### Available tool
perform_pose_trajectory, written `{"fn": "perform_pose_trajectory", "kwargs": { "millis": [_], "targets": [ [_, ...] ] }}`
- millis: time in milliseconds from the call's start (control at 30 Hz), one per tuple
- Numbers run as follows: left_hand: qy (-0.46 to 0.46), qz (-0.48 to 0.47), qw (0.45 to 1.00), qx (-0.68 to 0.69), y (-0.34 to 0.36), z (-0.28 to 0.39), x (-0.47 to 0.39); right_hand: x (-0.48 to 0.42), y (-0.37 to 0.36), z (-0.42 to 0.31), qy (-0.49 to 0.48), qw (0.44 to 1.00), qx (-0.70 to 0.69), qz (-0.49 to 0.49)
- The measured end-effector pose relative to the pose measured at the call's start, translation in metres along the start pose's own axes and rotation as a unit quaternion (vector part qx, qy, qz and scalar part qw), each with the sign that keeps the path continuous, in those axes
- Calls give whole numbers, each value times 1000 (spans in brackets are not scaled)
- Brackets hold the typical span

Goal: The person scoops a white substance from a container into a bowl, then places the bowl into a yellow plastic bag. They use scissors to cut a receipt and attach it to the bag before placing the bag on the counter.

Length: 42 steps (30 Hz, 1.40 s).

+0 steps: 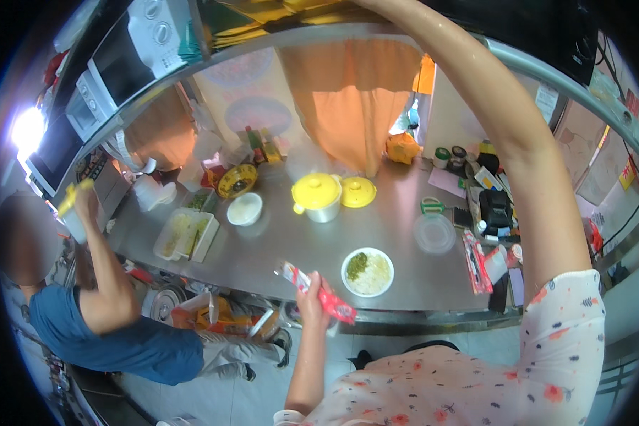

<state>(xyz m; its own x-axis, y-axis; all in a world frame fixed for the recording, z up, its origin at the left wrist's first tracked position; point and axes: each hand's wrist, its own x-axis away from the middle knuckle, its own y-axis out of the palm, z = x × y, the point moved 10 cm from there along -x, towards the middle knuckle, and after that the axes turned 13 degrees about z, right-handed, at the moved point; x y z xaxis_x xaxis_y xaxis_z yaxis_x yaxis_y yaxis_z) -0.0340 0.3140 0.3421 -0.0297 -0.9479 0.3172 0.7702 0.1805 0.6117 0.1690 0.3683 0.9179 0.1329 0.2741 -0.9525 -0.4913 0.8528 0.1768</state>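
Note:
My left hand [313,302] grips a long pink-and-white plastic packet [336,308], held over the near edge of the steel counter [277,239]. What the packet contains cannot be told. My right arm stretches up past the shelf edge, and the hand is out of view beyond the top. To the right of my left hand, a white bowl [344,282] stands on the counter with rice [370,281] and chopped greens [357,265] in it. A clear round plastic lid [435,233] lies farther right, near green-handled scissors [432,205].
A yellow-lidded pot [319,207] stands beside another yellow lid [358,191]. Leftward are a white bowl [245,209] and a food container [191,234]. Similar packets [476,261] lie at right. A co-worker [112,330] at left lifts a yellow-topped container [74,213]. Microwaves [138,53] sit on the overhead shelf.

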Motion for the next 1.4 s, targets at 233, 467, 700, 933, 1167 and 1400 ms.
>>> {"fn": "perform_pose_trajectory", "kwargs": {
  "millis": [233,467,700,933,1167,1400],
  "targets": [
    [214,-161,962,48,150,89,26,89,-62,-127,-160,979,-61,-112],
    [93,-127,978,140,180,8,38,273,-167,-132,198,920,-177,-287],
    [-25,22,997,-70,148,-184,60,458,-334,4,579,791,-57,-191],
    [-206,-7,973,-108,94,-312,93,586,-479,8,794,520,27,-314],
    [-268,4,943,-195,47,-383,108,577,-473,-85,509,765,-12,-394],
    [-290,-38,927,-233,54,-375,107,715,-415,-130,590,601,-110,-528]
  ]
}}
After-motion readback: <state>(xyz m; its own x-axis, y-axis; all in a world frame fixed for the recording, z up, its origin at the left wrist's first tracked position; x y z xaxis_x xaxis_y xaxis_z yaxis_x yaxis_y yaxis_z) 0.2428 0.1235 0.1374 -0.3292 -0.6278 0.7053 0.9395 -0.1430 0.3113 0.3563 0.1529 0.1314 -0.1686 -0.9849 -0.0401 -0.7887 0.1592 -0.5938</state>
